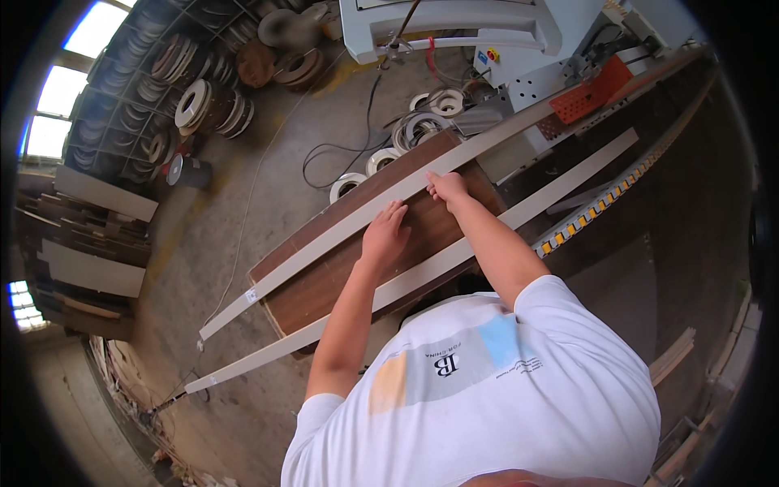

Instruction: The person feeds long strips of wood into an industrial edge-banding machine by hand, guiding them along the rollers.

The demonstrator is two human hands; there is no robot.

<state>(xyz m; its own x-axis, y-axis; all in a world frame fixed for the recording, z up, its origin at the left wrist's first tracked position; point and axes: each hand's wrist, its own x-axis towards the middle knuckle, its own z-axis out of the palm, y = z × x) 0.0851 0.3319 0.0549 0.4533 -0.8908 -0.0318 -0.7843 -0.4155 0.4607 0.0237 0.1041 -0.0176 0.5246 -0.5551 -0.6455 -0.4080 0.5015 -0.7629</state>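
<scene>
Both hands lie spread and flat, left hand (384,235) on the brown panel (357,256), right hand (447,187) touching the pale strip (365,215) just beyond; the strip looks long, thin, whippy, best supported mid-length.

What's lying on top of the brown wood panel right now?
Two long pale strips cross the brown panel; left hand presses flat on it, right hand touches the far strip. Underneath is hidden.
</scene>
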